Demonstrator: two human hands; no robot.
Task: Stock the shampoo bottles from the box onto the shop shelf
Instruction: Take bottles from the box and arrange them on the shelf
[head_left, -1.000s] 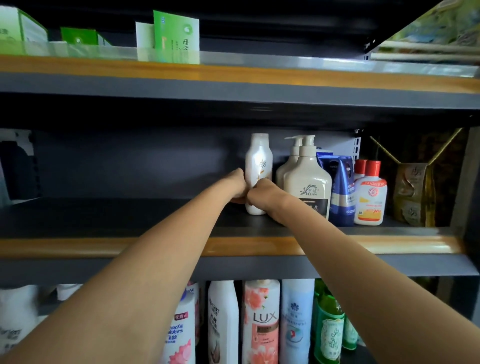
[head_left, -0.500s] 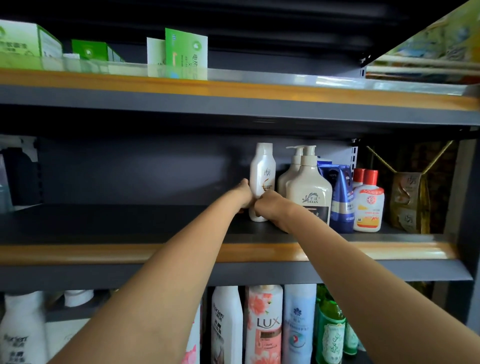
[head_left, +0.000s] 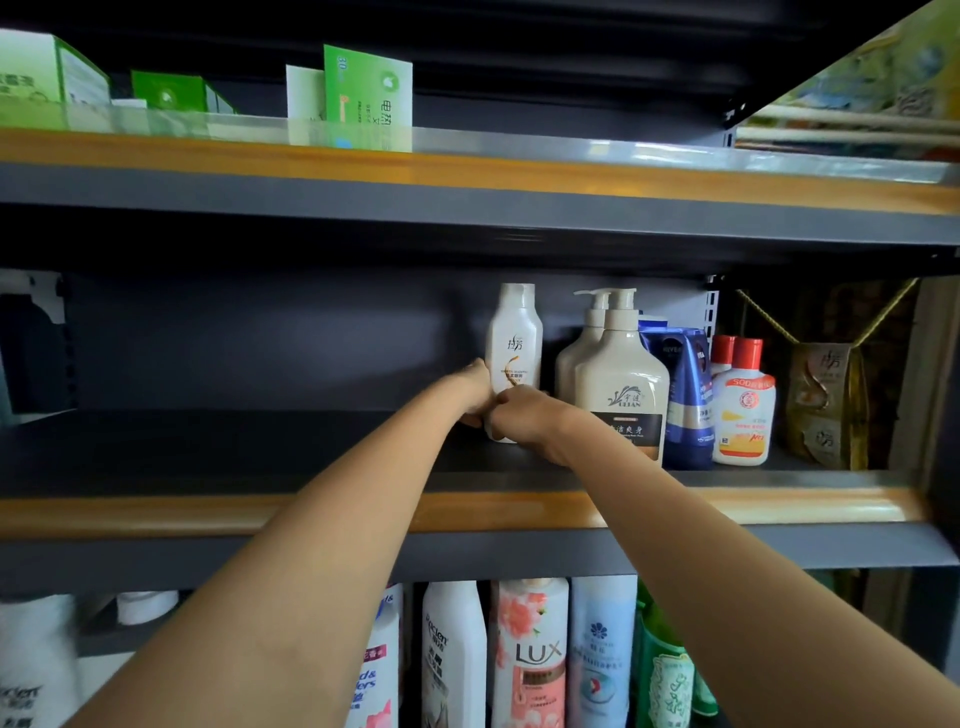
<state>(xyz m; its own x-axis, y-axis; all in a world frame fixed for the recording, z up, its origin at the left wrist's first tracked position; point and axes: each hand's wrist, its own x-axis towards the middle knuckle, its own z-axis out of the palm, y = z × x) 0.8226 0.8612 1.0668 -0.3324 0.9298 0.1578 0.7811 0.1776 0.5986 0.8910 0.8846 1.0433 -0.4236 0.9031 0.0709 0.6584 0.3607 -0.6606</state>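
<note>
A slim white shampoo bottle (head_left: 514, 338) stands upright on the dark middle shelf (head_left: 208, 447), left of two cream pump bottles (head_left: 621, 384). Both my arms reach over the shelf's wooden front edge. My left hand (head_left: 475, 389) wraps the bottle's lower left side. My right hand (head_left: 519, 415) closes on its lower front and right side. The bottle's base is hidden behind my hands. The box is not in view.
Right of the pump bottles stand blue Nivea tubes (head_left: 685, 384), red-capped white bottles (head_left: 743, 405) and a gold gift bag (head_left: 826, 405). The upper shelf (head_left: 467, 176) holds green boxes (head_left: 366, 93). The lower shelf holds several tall bottles, one marked LUX (head_left: 530, 654).
The view has tilted slightly, so the shelves sit lower in the frame. Both hands stay closed around the bottle's lower part in the same spot on the shelf.
</note>
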